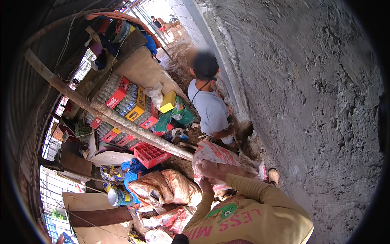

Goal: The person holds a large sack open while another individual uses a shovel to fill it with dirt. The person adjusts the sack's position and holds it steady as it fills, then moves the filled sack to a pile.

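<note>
At left, a blue bucket (120, 197), an open red plastic crate (151, 155) and rumpled brown woven sacks (160, 188) are seen. The left grip (206, 186) is set at the near left end of a red-and-white woven sack (217, 153); the right grip (214, 171) is laid further over it. Whether either is clenched cannot be told, fingers being hidden. The sack's long axis is slanted rightward, away from both. Beyond, passage is narrowed by a grey-shirted co-worker (209, 106) and a rough grey wall (300, 101).
</note>
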The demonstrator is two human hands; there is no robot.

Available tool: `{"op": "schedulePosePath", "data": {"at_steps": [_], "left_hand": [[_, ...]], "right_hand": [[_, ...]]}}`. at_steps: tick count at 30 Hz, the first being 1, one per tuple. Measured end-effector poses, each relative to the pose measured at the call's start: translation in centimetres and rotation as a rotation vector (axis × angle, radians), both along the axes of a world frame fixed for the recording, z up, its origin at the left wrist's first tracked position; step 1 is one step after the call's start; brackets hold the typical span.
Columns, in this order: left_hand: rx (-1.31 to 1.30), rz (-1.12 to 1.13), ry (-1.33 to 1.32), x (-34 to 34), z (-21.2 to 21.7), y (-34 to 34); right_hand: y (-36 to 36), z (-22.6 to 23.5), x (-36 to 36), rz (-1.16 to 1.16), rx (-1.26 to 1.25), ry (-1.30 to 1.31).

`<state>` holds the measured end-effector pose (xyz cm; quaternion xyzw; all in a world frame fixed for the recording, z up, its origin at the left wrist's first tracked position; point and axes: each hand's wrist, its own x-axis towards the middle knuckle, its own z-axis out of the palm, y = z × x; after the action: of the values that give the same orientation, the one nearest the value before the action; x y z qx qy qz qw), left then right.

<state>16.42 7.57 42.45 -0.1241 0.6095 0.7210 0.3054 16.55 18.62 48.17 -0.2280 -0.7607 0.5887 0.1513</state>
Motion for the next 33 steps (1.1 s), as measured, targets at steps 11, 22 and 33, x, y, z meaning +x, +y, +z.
{"op": "schedulePosePath", "data": {"at_steps": [11, 22, 33], "left_hand": [[0.397, -0.041, -0.123, -7.3, 1.3, -8.2], [0.03, -0.471, 0.051, -9.1, 3.0, -13.0], [-0.272, -0.597, 0.39, -16.5, 7.2, -12.2]], "right_hand": [[2.1, 0.3, 6.9, -0.129, 0.847, 0.202], [6.0, -2.1, 4.5, -0.001, 0.461, -0.064], [12.0, -1.9, 1.8, 0.598, -0.057, -0.055]]}}
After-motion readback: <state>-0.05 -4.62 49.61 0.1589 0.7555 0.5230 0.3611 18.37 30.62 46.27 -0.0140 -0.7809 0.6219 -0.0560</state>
